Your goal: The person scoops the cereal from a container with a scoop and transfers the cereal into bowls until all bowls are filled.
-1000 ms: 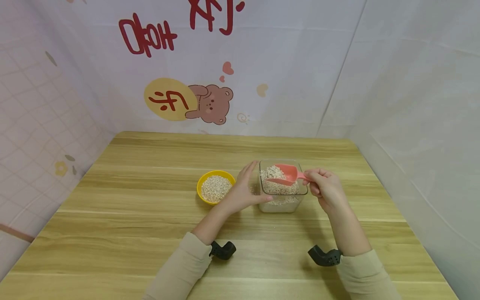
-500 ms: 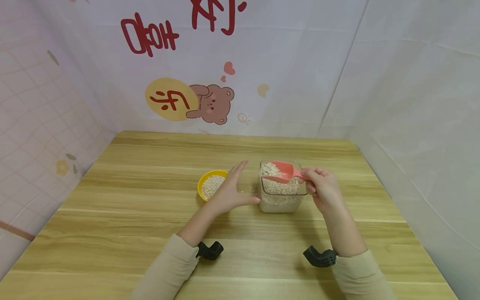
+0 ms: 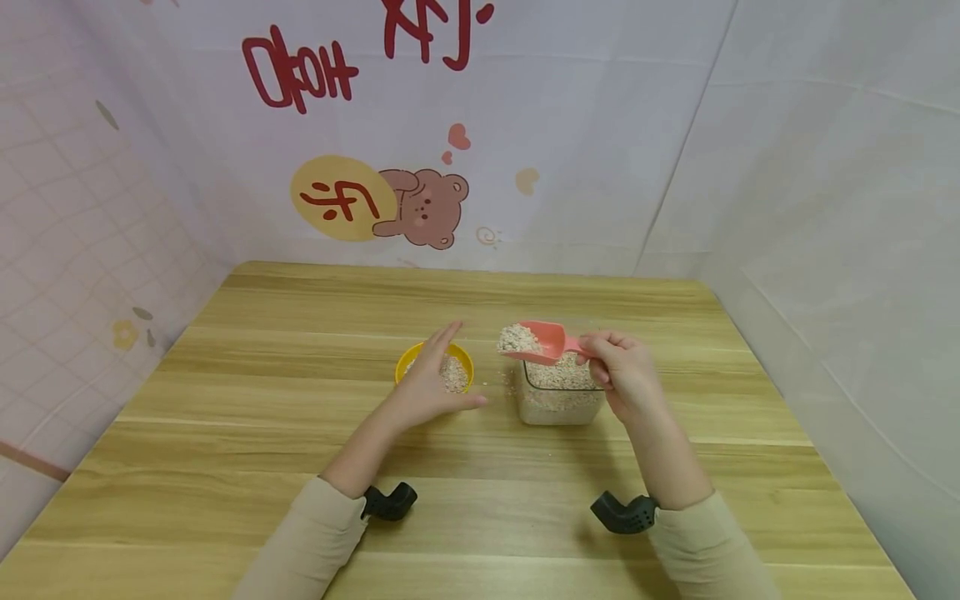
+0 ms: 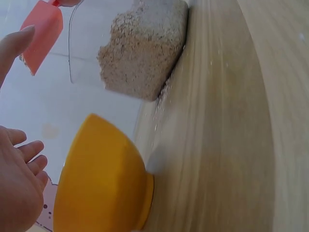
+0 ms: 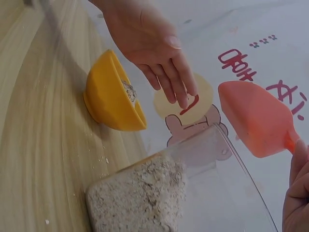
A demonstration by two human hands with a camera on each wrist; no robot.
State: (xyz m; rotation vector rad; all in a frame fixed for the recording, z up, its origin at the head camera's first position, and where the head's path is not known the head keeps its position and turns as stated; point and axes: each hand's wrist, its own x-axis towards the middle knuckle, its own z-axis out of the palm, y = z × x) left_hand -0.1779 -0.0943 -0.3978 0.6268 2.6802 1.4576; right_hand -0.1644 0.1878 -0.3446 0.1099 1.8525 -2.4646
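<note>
My right hand (image 3: 624, 367) grips the handle of a pink scoop (image 3: 551, 340) heaped with oat flakes (image 3: 517, 338) at its front. The scoop is held above the left rim of a clear square container (image 3: 558, 410), which is partly filled with oats (image 4: 140, 53). My left hand (image 3: 423, 387) has its fingers extended and thumb spread, and holds nothing. It overlaps the yellow bowl (image 3: 467, 358) in the head view; in the right wrist view it hovers over the bowl (image 5: 108, 92), where some oats show inside.
Loose flakes (image 3: 504, 379) lie on the wooden table (image 3: 480, 517) between bowl and container. A printed cloth (image 3: 585, 125) hangs behind the table, with pale cloth (image 3: 840, 233) along the right side. A black wrist mount (image 3: 390, 502) sits below each hand.
My left hand has left the container's side and moved left over the bowl. My right hand has carried the loaded scoop left, from inside the container's opening to its left rim.
</note>
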